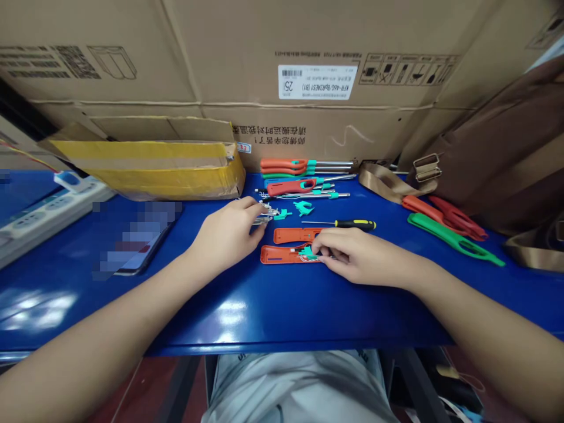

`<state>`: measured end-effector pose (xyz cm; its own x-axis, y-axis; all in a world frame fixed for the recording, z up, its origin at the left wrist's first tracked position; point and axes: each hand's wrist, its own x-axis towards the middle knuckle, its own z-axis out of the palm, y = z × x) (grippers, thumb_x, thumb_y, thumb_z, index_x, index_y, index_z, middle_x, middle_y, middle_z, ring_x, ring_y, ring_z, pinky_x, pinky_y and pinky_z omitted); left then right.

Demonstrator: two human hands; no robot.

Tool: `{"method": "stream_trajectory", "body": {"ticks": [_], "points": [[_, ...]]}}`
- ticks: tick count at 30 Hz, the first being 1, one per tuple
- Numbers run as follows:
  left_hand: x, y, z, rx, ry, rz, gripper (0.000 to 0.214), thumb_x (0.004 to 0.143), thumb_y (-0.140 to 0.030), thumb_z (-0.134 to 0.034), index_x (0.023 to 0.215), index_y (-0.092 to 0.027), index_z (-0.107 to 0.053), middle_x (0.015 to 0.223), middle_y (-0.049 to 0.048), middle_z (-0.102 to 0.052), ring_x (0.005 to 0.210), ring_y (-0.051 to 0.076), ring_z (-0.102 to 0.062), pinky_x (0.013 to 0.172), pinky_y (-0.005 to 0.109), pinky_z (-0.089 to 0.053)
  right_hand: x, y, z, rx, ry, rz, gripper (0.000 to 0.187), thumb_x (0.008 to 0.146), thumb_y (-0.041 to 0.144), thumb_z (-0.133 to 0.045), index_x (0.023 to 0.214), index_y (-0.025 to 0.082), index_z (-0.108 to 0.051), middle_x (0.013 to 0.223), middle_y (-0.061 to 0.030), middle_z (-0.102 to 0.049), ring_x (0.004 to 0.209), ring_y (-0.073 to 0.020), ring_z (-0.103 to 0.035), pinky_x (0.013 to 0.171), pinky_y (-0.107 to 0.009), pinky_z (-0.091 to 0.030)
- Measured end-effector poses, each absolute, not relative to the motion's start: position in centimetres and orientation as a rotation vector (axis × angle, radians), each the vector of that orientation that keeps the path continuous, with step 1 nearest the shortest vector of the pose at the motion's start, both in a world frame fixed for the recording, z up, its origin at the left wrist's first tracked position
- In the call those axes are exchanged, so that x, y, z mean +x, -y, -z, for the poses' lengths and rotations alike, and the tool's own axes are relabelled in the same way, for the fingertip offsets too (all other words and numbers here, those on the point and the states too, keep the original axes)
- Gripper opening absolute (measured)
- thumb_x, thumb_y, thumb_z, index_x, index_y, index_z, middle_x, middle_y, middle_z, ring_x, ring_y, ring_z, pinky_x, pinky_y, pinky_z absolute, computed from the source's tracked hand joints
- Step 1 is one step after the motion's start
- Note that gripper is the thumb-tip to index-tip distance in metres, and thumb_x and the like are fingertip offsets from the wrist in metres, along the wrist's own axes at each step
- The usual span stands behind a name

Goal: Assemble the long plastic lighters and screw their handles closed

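Observation:
My left hand is closed in a pinch on a small metal part at the edge of a little heap of metal pieces. My right hand rests on the blue table, fingers pressed on a teal piece inside an open orange lighter half-shell. A second orange half-shell lies just behind it. A yellow-and-black screwdriver lies beyond my right hand. Loose teal trigger pieces sit near the metal parts.
Assembled long lighters in orange, green and red lie at the back. Red and green shells lie at the right beside a brown strap. A taped box, a phone, a power strip stand left. Big cartons wall the back.

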<state>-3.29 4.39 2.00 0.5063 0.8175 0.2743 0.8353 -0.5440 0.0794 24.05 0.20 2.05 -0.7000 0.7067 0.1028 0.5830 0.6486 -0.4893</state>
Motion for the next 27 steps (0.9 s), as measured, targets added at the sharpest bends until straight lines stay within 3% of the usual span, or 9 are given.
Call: {"method": "stream_trajectory", "body": {"ticks": [4,7,15,20,23,27], "points": [[-3.8,-5.0,-1.7,-2.645,1.545,0.282,0.020,0.096,-0.029,-0.054,0.106,-0.019,-0.068,0.108,0.0084,-0.070,0.097,0.026,-0.070,0.072,0.033,-0.057,24.1,-0.2,-2.1,-1.041,2.584,-0.636,0.012,0.092,0.010,-0.054,0.098,0.017,-0.062,0.082,-0.0003,-0.061,0.067,-0.0116,-0.050,0.064,-0.024,-0.039],[-4.1,-5.3,-1.3,-2.749,1.516,0.291,0.015,0.095,-0.026,-0.054,0.100,-0.018,-0.065,0.106,0.0087,-0.069,0.095,0.025,-0.069,0.078,0.035,-0.057,24.1,-0.1,-2.3,-1.064,2.587,-0.651,0.013,0.091,0.009,-0.055,0.097,0.017,-0.062,0.082,0.0002,-0.061,0.066,-0.0112,-0.050,0.065,-0.024,-0.039],[-3.4,-4.9,-1.2,-2.924,1.476,0.623,0.014,0.097,-0.030,-0.056,0.099,-0.017,-0.062,0.103,0.0098,-0.071,0.094,0.024,-0.067,0.085,0.040,-0.056,24.2,-0.2,-2.8,-1.123,2.539,-0.730,0.014,0.086,0.007,-0.057,0.093,0.017,-0.066,0.075,0.0018,-0.059,0.063,-0.0101,-0.049,0.061,-0.023,-0.038],[-2.3,-3.4,-2.0,-3.047,1.163,0.794,0.014,0.099,-0.028,-0.058,0.097,-0.017,-0.066,0.097,0.0068,-0.067,0.095,0.022,-0.062,0.088,0.039,-0.052,24.2,-0.4,-2.5,-1.178,2.411,-0.804,0.008,0.084,0.011,-0.059,0.085,0.016,-0.066,0.074,0.0010,-0.061,0.061,-0.0092,-0.050,0.058,-0.022,-0.040],[-1.8,-2.5,-2.0,-3.216,1.129,0.796,0.011,0.100,-0.027,-0.057,0.099,-0.018,-0.062,0.097,0.0051,-0.063,0.088,0.018,-0.062,0.080,0.032,-0.052,24.3,-0.5,-2.0,-1.274,2.232,-1.049,0.003,0.085,0.018,-0.062,0.087,0.017,-0.064,0.065,0.0045,-0.056,0.050,-0.0073,-0.047,0.049,-0.020,-0.040],[-1.4,-1.8,-1.5,-3.340,1.233,0.737,0.008,0.103,-0.027,-0.050,0.102,-0.020,-0.053,0.100,0.0049,-0.066,0.087,0.018,-0.065,0.076,0.031,-0.052,24.1,-0.5,-1.5,-1.345,1.915,-1.522,0.013,0.086,0.026,-0.066,0.094,0.018,-0.061,0.054,0.0097,-0.050,0.042,-0.0082,-0.050,0.040,-0.021,-0.048]]}}
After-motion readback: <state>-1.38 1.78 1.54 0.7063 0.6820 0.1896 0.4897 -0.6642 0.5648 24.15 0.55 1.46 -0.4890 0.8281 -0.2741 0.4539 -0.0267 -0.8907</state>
